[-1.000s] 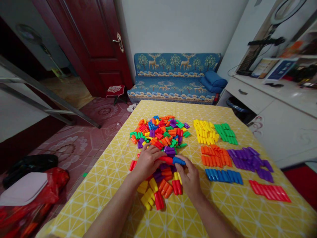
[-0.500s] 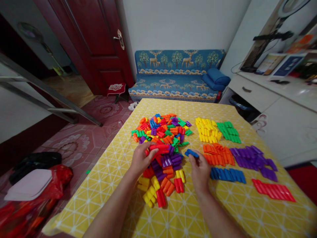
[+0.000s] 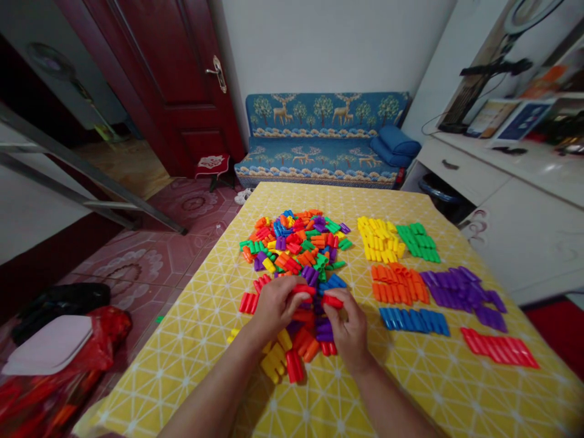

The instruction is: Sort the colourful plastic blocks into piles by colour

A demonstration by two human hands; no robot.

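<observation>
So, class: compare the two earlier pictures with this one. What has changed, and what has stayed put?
The right hand has let go of its blue piece and come back to the middle, where it now pinches a red piece. The left hand holds a red piece too, close beside it. The sorted colour rows, such as the blue row, and the yellow tablecloth are unchanged.

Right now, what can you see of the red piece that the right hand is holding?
The red piece is a short, glossy bar that looks like plastic, with rounded ridges like joined tubes. It lies roughly level, a little above the mixed pile. The right hand pinches its near end between thumb and fingertips. Its far end points toward a similar red piece in the left hand; whether the two touch is unclear. Fingers hide part of it.
</observation>
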